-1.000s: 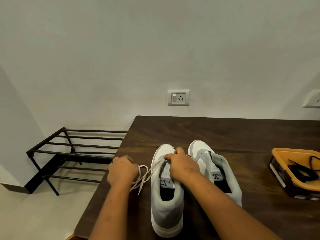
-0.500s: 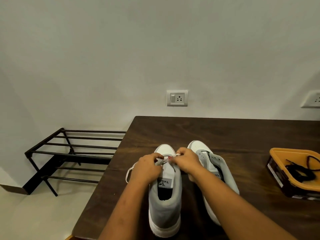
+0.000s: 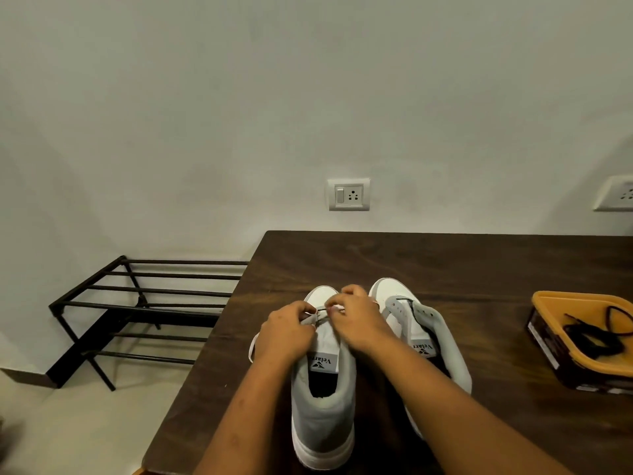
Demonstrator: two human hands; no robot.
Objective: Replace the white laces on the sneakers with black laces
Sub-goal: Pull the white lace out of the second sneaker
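Both forearms reach forward over the bench (image 3: 445, 262); the left hand (image 3: 287, 332) and right hand (image 3: 356, 320) meet near the toe end of the near sneaker (image 3: 323, 406), fingers curled, pinching its white lace (image 3: 252, 347); the second sneaker (image 3: 435, 341) stands just beside; black laces (image 3: 589, 337) lie in an orange tub (image 3: 548, 298).

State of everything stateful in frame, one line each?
left sneaker: upright, white lace loose at its left side
right sneaker: upright, eyelets mostly bare, black strand near toe
left hand: pinching white lace
right hand: pinching white lace
orange tub: open, black laces inside
wall switch: position unclear
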